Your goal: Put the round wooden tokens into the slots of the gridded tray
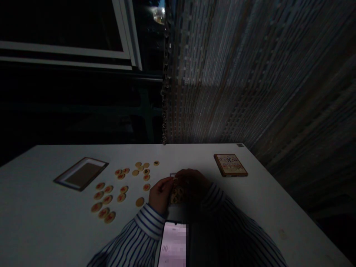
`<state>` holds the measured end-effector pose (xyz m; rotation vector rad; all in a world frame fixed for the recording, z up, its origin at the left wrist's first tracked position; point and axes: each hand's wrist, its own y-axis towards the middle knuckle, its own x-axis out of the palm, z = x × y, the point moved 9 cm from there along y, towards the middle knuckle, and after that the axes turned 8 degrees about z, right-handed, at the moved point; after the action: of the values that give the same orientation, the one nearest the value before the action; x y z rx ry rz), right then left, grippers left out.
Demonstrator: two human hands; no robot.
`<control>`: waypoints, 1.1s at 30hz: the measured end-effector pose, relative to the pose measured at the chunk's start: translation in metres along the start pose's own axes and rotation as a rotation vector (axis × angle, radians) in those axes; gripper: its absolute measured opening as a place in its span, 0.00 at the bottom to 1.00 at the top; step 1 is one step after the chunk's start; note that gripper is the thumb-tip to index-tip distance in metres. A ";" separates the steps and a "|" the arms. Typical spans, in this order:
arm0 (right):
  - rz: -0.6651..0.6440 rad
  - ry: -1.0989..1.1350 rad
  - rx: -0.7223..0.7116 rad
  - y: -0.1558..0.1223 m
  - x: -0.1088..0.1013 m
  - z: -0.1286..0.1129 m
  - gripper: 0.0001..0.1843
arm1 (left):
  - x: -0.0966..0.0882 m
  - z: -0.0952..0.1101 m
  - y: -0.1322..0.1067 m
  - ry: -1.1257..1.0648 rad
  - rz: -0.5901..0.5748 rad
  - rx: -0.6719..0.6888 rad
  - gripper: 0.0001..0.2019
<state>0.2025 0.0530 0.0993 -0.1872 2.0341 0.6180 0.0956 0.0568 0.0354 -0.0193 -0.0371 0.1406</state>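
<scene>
My left hand is curled, thumb and fingers pressed together. Something small and pale shows by its fingertips, too dark to make out. My right hand arches over the same spot in deep shadow, its fingers hidden. Between and below the hands lies a cluster of dark-marked Chinese chess pieces, partly covered by the hands; a pale edge shows behind them. Left of my left hand, round red-marked Chinese chess pieces lie scattered. A plain face-down piece is closest to it.
A white table carries everything. An open shallow box part lies at the left, and a printed box lid at the right. A lit phone is in front of me. A bead curtain hangs behind the table.
</scene>
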 end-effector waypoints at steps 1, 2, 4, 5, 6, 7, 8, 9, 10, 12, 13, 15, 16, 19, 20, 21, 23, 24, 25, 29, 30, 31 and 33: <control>0.001 -0.010 0.001 0.000 -0.001 0.000 0.11 | 0.000 0.000 0.000 0.001 0.002 -0.002 0.14; -0.002 -0.022 -0.002 0.000 -0.001 -0.001 0.10 | 0.000 0.000 0.000 0.007 0.005 -0.003 0.13; -0.022 -0.040 -0.027 0.000 -0.002 -0.004 0.10 | -0.001 0.001 -0.001 0.023 0.010 0.002 0.13; -0.032 -0.043 -0.039 0.000 -0.001 -0.005 0.10 | -0.001 0.002 -0.001 0.027 0.012 0.003 0.12; -0.040 -0.042 -0.049 0.000 -0.001 -0.006 0.10 | -0.002 0.003 -0.002 0.026 0.014 0.002 0.12; -0.044 -0.036 -0.057 0.000 -0.001 -0.007 0.10 | -0.002 0.003 -0.002 0.022 0.015 0.000 0.12; -0.040 -0.026 -0.062 -0.001 -0.001 -0.007 0.11 | -0.002 0.003 -0.002 0.019 0.018 -0.002 0.12; -0.026 -0.014 -0.063 -0.001 -0.001 -0.006 0.11 | -0.003 0.004 -0.002 0.021 0.021 0.000 0.12; -0.008 -0.005 -0.059 -0.001 -0.001 -0.004 0.12 | -0.003 0.005 -0.001 0.026 0.024 0.005 0.12; 0.020 -0.012 -0.047 0.000 0.000 -0.001 0.12 | -0.004 0.007 -0.001 0.037 0.033 0.013 0.12; 0.030 -0.029 -0.036 0.001 0.001 0.001 0.12 | -0.004 0.007 -0.001 0.038 0.039 0.011 0.13; 0.024 -0.077 -0.028 0.002 0.003 0.002 0.12 | -0.005 0.009 -0.001 0.030 0.057 -0.004 0.13; 0.011 -0.099 -0.032 0.003 0.004 0.001 0.11 | -0.006 0.009 -0.001 0.022 0.067 -0.010 0.12; -0.042 -0.135 -0.054 0.006 0.005 -0.005 0.11 | -0.007 0.012 -0.001 -0.015 0.081 -0.019 0.12; -0.059 -0.143 -0.057 0.006 0.004 -0.007 0.11 | -0.007 0.013 -0.001 -0.028 0.082 -0.022 0.12; -0.070 -0.152 -0.056 0.006 0.003 -0.010 0.11 | -0.007 0.012 -0.001 -0.038 0.080 -0.027 0.12; -0.083 -0.176 -0.047 0.006 0.000 -0.013 0.12 | -0.007 0.011 -0.001 -0.046 0.079 -0.035 0.12; -0.089 -0.190 -0.044 0.006 -0.001 -0.014 0.13 | -0.007 0.010 0.000 -0.045 0.075 -0.036 0.13; -0.097 -0.206 -0.041 0.006 -0.001 -0.015 0.13 | -0.006 0.008 0.000 -0.043 0.068 -0.035 0.13; -0.118 -0.255 -0.041 0.005 0.001 -0.015 0.14 | -0.005 0.000 0.001 -0.039 0.044 -0.023 0.14; -0.121 -0.261 -0.043 0.005 0.002 -0.015 0.14 | -0.004 -0.002 0.002 -0.039 0.039 -0.020 0.15; -0.121 -0.263 -0.047 0.005 0.002 -0.014 0.14 | -0.004 -0.004 0.002 -0.039 0.032 -0.019 0.15; -0.120 -0.262 -0.058 0.005 0.003 -0.015 0.15 | -0.003 -0.007 0.003 -0.032 0.026 -0.018 0.15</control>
<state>0.1881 0.0500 0.1044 -0.2475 1.7407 0.5939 0.0922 0.0590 0.0280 -0.0356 -0.0697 0.1665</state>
